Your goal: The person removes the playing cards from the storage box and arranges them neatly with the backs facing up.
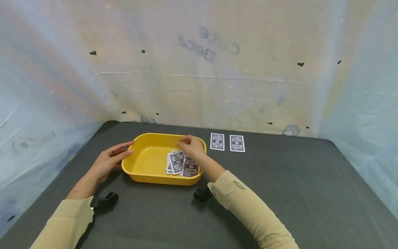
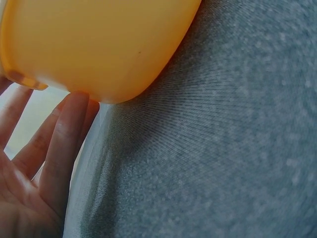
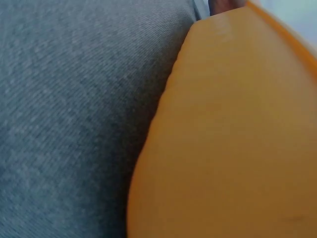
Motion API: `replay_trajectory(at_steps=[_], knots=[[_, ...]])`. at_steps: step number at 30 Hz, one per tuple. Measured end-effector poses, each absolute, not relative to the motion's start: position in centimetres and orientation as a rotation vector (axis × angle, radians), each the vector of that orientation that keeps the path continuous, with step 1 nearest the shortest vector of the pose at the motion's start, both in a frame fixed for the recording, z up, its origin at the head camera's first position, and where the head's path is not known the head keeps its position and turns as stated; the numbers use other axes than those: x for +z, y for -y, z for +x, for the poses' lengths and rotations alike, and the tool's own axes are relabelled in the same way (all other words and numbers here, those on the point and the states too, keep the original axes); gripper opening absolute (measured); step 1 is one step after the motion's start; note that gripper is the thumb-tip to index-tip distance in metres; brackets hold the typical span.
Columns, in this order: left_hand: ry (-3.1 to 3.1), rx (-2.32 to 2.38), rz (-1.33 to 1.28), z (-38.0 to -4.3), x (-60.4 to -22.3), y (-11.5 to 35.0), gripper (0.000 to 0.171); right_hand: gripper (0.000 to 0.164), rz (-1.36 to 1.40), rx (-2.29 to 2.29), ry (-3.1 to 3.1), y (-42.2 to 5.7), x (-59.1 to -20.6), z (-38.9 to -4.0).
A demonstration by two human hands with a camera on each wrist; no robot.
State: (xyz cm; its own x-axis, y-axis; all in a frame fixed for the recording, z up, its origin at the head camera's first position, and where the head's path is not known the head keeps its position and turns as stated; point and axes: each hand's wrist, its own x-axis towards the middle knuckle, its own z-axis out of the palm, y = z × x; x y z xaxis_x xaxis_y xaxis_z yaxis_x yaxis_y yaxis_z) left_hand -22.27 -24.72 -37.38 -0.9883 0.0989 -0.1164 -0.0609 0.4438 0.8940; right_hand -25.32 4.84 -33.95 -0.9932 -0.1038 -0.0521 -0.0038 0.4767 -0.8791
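A yellow plastic tub [image 1: 146, 173] stands on the dark table. Inside, toward its right end, lie several blue-backed playing cards [image 1: 177, 162], overlapping and face down. My left hand [image 1: 110, 159] is at the tub's left end, its fairly straight fingers touching the rim; the left wrist view shows the fingertips [image 2: 74, 104] against the outer wall. Over the tub's right end hovers my right hand [image 1: 192, 148], fingers loosely bent, with no card visible in them. In the right wrist view only the tub's outer wall [image 3: 223, 124] fills the near side, and my right hand is out of sight.
Two more face-down cards lie beyond the tub to the right, the nearer one [image 1: 217, 141] beside the farther one [image 1: 237, 143]. The grey-black tabletop [image 1: 280, 186] extends right and toward me. A pale plastic sheet [image 1: 199, 86] hangs behind and on both sides.
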Motion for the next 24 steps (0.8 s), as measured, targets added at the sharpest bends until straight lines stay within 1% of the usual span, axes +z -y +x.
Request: replay_trajectory(at_steps=[6,13,19,21,24], knots=[[-2.544,1.574,0.031,-22.23,-37.23,24.55,0.068,0.026,-0.071,-1.508,-2.572,-4.90,-34.25,-25.31],[-2.546,1.574,0.031,-22.21,-37.21,24.62,0.068,0.026,-0.111,-1.369,-2.609,-4.81,-34.46,-25.36],[-2.556,1.566,0.042,-22.11,-37.28,24.51,0.068,0.026,-0.086,-1.241,-2.625,-4.65,-34.46,-25.20],[-2.558,1.565,0.039,-22.09,-37.30,24.47,0.069,0.031,-0.083,-1.201,-2.628,-4.60,-34.48,-25.16],[-2.550,1.572,0.031,-22.10,-37.27,24.43,0.070,0.045,-0.106,-1.112,-2.649,-4.53,-34.56,-25.11]])
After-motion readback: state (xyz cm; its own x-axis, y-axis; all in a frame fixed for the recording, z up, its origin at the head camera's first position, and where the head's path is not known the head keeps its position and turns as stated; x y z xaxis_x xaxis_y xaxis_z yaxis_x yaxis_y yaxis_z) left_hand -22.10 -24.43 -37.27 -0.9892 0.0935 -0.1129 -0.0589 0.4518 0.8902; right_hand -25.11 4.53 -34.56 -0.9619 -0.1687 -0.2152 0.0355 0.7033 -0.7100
